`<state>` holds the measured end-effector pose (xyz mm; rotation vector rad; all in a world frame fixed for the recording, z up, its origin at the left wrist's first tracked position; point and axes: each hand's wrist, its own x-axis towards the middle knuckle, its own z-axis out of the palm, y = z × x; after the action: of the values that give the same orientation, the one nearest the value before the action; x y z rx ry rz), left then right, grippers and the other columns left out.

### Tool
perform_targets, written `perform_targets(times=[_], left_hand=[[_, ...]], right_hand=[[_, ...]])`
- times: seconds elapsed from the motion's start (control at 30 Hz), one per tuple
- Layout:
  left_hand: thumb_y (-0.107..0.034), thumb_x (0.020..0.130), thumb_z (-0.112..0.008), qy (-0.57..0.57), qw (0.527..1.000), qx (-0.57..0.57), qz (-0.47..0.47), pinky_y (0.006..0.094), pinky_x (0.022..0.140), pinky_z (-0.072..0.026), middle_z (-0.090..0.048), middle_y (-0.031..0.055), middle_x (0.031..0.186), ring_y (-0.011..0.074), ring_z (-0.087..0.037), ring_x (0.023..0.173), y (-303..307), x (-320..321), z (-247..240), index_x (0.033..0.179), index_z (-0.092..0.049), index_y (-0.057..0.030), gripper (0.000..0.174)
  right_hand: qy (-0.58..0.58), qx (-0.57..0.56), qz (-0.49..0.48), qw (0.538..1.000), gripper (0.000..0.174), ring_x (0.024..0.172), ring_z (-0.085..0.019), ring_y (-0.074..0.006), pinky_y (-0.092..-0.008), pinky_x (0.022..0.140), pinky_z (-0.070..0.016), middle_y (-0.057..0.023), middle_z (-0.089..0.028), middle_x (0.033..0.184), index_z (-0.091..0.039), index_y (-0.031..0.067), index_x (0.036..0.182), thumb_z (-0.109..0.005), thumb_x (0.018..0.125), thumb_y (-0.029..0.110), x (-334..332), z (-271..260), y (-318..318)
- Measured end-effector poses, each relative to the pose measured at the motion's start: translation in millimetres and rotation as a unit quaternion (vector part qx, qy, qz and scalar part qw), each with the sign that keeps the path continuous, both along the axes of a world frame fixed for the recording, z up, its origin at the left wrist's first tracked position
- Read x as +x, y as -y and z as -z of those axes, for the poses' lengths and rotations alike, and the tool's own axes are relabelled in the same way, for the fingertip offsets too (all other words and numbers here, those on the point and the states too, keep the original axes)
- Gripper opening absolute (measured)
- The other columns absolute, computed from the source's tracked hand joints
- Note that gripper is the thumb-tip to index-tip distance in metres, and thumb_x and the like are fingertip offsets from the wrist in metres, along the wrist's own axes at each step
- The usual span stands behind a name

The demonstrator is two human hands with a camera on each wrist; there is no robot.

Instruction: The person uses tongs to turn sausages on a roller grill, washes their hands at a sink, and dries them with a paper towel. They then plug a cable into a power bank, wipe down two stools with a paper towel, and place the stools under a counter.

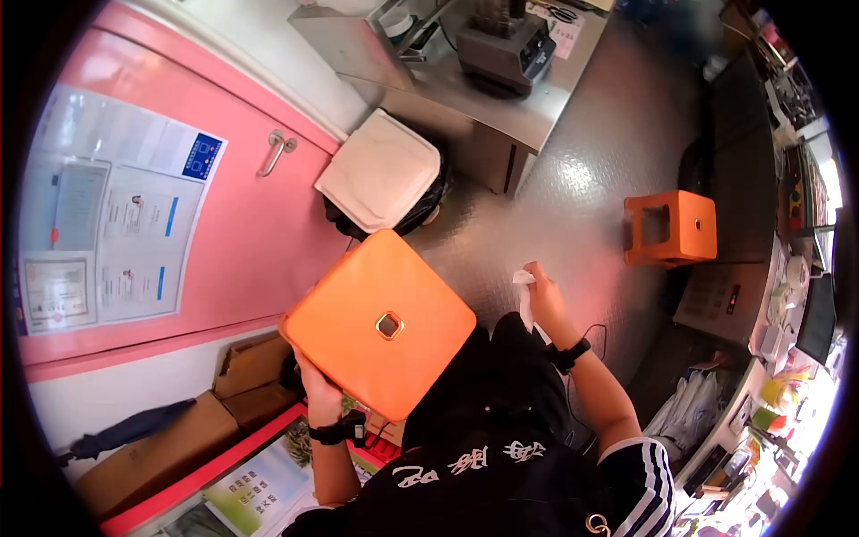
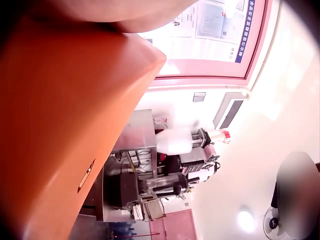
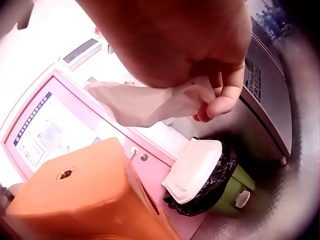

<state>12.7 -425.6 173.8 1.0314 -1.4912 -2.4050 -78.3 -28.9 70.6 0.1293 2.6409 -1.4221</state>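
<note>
An orange plastic stool [image 1: 358, 291] is held up in front of the body, its square seat with a small centre hole facing the head camera. My left hand [image 1: 320, 391] grips it at the near-left edge; most of the fingers are hidden beneath the seat. In the left wrist view the seat [image 2: 65, 115] fills the left side, with part of the hand [image 2: 125, 12] at its top edge. To the right of the stool and apart from it, my right hand [image 1: 555, 309] pinches a crumpled white tissue [image 3: 145, 102], which hangs from the curled fingers.
A green bin [image 3: 234, 189] with a black bag and pale lid [image 1: 380, 170] stands beside the pink door [image 1: 259, 224]. Beyond it is a steel counter [image 1: 429, 103] with a blender [image 1: 506, 54]. Another orange stool [image 1: 689, 228] is on the floor at right. Cardboard boxes [image 1: 161, 456] lie at lower left.
</note>
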Motion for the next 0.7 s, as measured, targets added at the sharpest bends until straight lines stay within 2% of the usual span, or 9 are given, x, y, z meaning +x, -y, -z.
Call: perform_targets(times=[0.13, 0.23, 0.3, 0.47, 0.53, 0.57, 0.6, 0.63, 0.7], left_hand=[[-0.053, 0.095, -0.037, 0.016, 0.992, 0.024, -0.122, 0.0333, 0.095, -0.0429, -0.051, 0.0025, 0.129, 0.0183, -0.051, 0.114, 44.2, 3.5, -15.7, 0.13, -0.045, -0.0105, 0.056], [-0.053, 0.095, -0.037, -0.007, 0.983, 0.035, -0.183, 0.0333, 0.095, -0.0427, -0.051, 0.0025, 0.13, 0.0182, -0.05, 0.115, 69.0, 5.2, -15.3, 0.131, -0.045, -0.0107, 0.056], [-0.051, 0.096, -0.037, -0.028, 0.977, 0.032, -0.207, 0.0328, 0.096, -0.0425, -0.05, 0.0025, 0.131, 0.0179, -0.05, 0.117, 71.9, 1.8, -17.4, 0.131, -0.045, -0.0105, 0.055], [-0.048, 0.097, -0.037, -0.042, 0.943, 0.015, -0.33, 0.0318, 0.095, -0.0437, -0.051, 0.003, 0.131, 0.0175, -0.051, 0.116, 66.1, -12.3, -24.9, 0.132, -0.045, -0.0107, 0.052], [-0.047, 0.097, -0.039, -0.031, 0.927, -0.005, -0.374, 0.0306, 0.092, -0.0455, -0.052, 0.0038, 0.129, 0.0169, -0.053, 0.114, 52.2, -33.5, -36.0, 0.131, -0.046, -0.01, 0.051], [-0.047, 0.097, -0.039, -0.03, 0.917, -0.001, -0.398, 0.0306, 0.092, -0.0455, -0.052, 0.0038, 0.129, 0.0169, -0.053, 0.114, 45.7, -39.4, -36.6, 0.131, -0.046, -0.01, 0.051], [-0.047, 0.096, -0.04, -0.023, 0.903, -0.001, -0.429, 0.0301, 0.091, -0.0464, -0.052, 0.0039, 0.128, 0.0168, -0.053, 0.112, 42.1, -40.1, -38.4, 0.131, -0.046, -0.0093, 0.051], [-0.047, 0.096, -0.041, -0.014, 0.889, -0.002, -0.458, 0.0297, 0.089, -0.0472, -0.053, 0.004, 0.127, 0.0166, -0.054, 0.111, 35.0, -43.3, -41.0, 0.13, -0.046, -0.0087, 0.051], [-0.046, 0.095, -0.044, 0.016, 0.855, -0.008, -0.519, 0.0292, 0.087, -0.0484, -0.055, 0.0038, 0.123, 0.0161, -0.056, 0.107, 15.0, -63.2, -60.1, 0.129, -0.047, -0.0075, 0.051]], right_hand=[[-0.095, -0.069, -0.032, 0.993, 0.012, 0.08, -0.059, -0.0425, -0.0447, 0.066, -0.0464, -0.0194, -0.063, 0.09, -0.051, 0.0062, 0.1, -0.049, 0.089, 0.008, -46.0, 19.8, 41.8], [-0.091, 0.021, -0.067, 0.993, 0.017, 0.075, -0.059, -0.0419, -0.045, 0.066, -0.0459, -0.0183, -0.063, 0.083, -0.058, 0.0043, 0.093, -0.05, 0.091, 0.019, -91.5, 34.6, 58.5], [0.09, 0.092, -0.11, 0.986, 0.036, 0.072, -0.059, -0.0417, -0.0457, 0.065, -0.0455, -0.0199, -0.062, 0.074, -0.064, 0.0028, 0.082, -0.047, 0.093, 0.033, -125.9, 43.0, 64.3], [0.093, 0.128, -0.176, 0.972, 0.055, 0.059, -0.061, -0.0343, -0.045, 0.06, -0.0445, -0.0184, -0.061, 0.059, -0.062, -0.0015, 0.062, -0.046, 0.09, 0.043, -213.9, 154.7, 76.7], [0.123, 0.192, -0.277, 0.933, 0.049, 0.072, -0.063, -0.0361, -0.0465, 0.071, -0.0478, -0.0187, -0.065, 0.07, -0.066, 0.0, 0.069, -0.042, 0.091, 0.036, -258.4, 185.4, 75.3], [0.007, 0.331, -0.414, 0.848, 0.042, 0.078, -0.064, -0.0361, -0.0459, 0.073, -0.0488, -0.0198, -0.065, 0.077, -0.068, -0.0008, 0.077, -0.042, 0.091, 0.029, -279.9, 259.2, 55.7], [0.04, 0.329, -0.417, 0.846, 0.037, 0.083, -0.063, -0.0364, -0.0452, 0.076, -0.0493, -0.0193, -0.065, 0.081, -0.068, -0.0011, 0.082, -0.042, 0.091, 0.023, -296.0, 222.1, 65.6], [0.032, 0.377, -0.51, 0.773, 0.036, 0.086, -0.062, -0.0388, -0.0434, 0.077, -0.0491, -0.0207, -0.066, 0.088, -0.068, -0.0018, 0.083, -0.047, 0.089, 0.026, -318.6, 274.0, 49.9], [0.198, 0.299, -0.378, 0.853, 0.04, 0.087, -0.062, -0.0384, -0.042, 0.077, -0.0489, -0.0193, -0.067, 0.094, -0.069, -0.003, 0.083, -0.052, 0.088, 0.033, -345.6, 288.7, 50.3]])
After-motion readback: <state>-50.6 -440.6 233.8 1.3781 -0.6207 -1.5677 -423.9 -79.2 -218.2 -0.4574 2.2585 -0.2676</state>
